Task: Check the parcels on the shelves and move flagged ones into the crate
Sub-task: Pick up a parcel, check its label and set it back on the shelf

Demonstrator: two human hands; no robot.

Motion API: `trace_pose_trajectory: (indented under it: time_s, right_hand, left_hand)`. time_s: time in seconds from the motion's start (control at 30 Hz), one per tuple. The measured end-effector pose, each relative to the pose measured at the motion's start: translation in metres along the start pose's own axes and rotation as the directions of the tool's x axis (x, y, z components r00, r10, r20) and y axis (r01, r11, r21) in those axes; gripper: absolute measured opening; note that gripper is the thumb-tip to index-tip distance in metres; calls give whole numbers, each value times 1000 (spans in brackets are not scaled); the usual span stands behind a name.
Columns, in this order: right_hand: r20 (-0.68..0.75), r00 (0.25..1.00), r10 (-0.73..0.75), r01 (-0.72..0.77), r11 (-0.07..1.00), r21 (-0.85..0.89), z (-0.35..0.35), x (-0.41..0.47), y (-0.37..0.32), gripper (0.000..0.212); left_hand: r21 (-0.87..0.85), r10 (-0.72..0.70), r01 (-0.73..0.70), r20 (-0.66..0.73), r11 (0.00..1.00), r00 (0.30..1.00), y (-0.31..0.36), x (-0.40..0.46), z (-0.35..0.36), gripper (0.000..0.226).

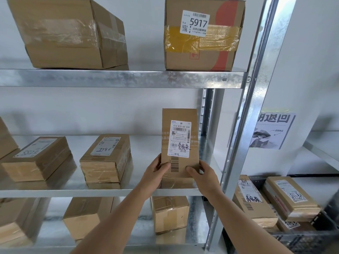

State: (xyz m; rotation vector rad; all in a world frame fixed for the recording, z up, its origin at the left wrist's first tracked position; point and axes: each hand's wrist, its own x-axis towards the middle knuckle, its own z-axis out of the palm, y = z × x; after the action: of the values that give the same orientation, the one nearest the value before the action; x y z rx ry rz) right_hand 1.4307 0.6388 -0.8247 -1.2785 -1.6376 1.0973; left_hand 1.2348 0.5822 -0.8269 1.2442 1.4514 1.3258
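A flat brown parcel [179, 114] stands upright at the right end of the middle shelf [91, 192], its white label with handwritten marks facing me. My left hand [156, 173] grips its lower left edge, thumb on the front by the barcode. My right hand [203, 176] grips its lower right edge, thumb on the front. A dark crate [326, 233] at the lower right holds several labelled parcels [291, 197].
Two parcels [108, 158] lie flat further left on the middle shelf. The top shelf carries a big box marked 5917 [203, 33] and another box [69, 32]. More boxes [170, 213] sit on the lower shelf. A steel upright [244, 143] stands between shelf and crate.
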Motion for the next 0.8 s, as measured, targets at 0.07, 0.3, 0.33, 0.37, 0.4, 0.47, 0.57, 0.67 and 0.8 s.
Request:
trace_pose_trajectory:
  time_s: [0.07, 0.3, 0.33, 0.37, 0.4, 0.47, 0.57, 0.67, 0.8]
  right_hand:
    - [-1, 1000, -1, 1, 1000, 9, 0, 0, 0, 45]
    - [-8, 1000, 9, -8, 998, 55, 3, -3, -1, 46]
    - [-18, 1000, 15, -14, 998, 54, 3, -1, -1, 49]
    - [-33, 999, 24, -23, 998, 53, 3, 0, -2, 53]
    - [-48, 998, 35, -33, 998, 47, 3, 2, -4, 56]
    - [-71, 997, 43, -42, 999, 16, 2, 7, -8, 56]
    - [-78, 995, 61, -66, 996, -57, -2, 16, -17, 55]
    - [-91, 991, 100, -114, 979, -169, -5, 23, -21, 55]
    - [-117, 984, 137, -165, 943, -287, -5, 32, -21, 55]
  left_hand:
    - [1, 0, 0, -1, 1000, 1000, -1, 1, 0, 49]
    - [-1, -28, 28, -41, 1000, 999, -4, 3, 2, 42]
    - [-1, -31, 31, -54, 1000, 998, -2, 4, 2, 38]
    - [1, -30, 30, -68, 1000, 997, 0, 6, 2, 35]
    - [1, -29, 30, -83, 1000, 996, 3, 7, 3, 33]
    - [1, -42, 43, -110, 999, 993, 11, 11, 5, 33]
    - [5, -85, 87, -135, 996, 987, 23, 18, 8, 33]
    - [32, -136, 142, -142, 989, 981, 27, 24, 11, 31]
    - [68, -159, 171, -152, 983, 976, 24, 29, 18, 36]
